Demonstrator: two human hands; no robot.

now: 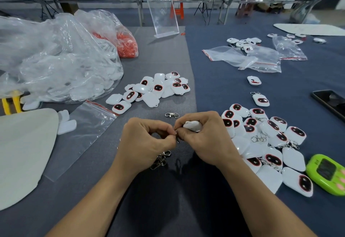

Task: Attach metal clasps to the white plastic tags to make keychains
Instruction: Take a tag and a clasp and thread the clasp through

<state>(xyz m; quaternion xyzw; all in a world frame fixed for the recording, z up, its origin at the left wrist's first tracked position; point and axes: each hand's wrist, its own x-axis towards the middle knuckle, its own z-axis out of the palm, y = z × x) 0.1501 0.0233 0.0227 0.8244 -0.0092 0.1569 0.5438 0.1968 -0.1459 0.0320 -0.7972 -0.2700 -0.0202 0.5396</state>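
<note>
While in R hand (203, 140), tag (193, 125) against clasp (176, 134) in L hand (149, 140).

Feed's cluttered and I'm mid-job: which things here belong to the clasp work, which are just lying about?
In the job: left hand pinching a clasp; right hand gripping a white tag; spare clasps; pile of bare tags; finished keychains.
Lying about: black phone; green gadget; clear acrylic stand; zip bags.

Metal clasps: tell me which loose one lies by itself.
The clasp just beyond where the left hand and right hand meet, alone on the grey cloth; the other clasps are heaped by the left hand's heel.
</note>
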